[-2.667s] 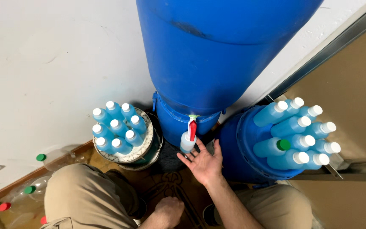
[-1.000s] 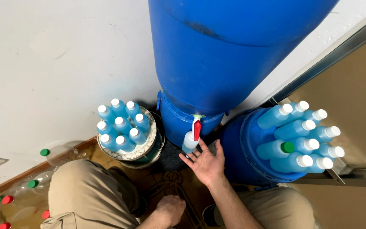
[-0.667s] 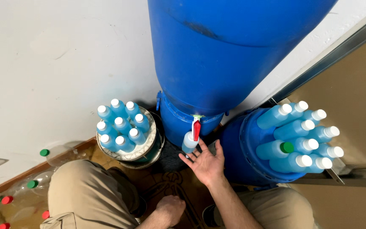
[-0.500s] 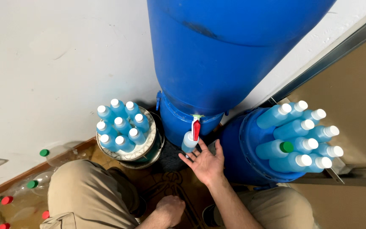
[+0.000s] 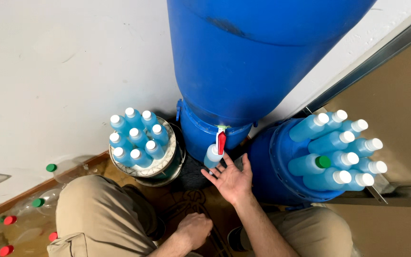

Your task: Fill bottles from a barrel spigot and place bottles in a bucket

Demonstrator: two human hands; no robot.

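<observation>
Under the red tap lever of the big blue plastic drum: small light-blue bottle, my right hand open-fingered beside it, left hand curled shut, near. Unsupported, I judge it may tip or overflow.

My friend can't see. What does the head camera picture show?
A person's open right hand holds a small plastic bottle of blue liquid under the red-handled tap of a big blue plastic drum. The left hand rests in a fist between the knees.
</observation>
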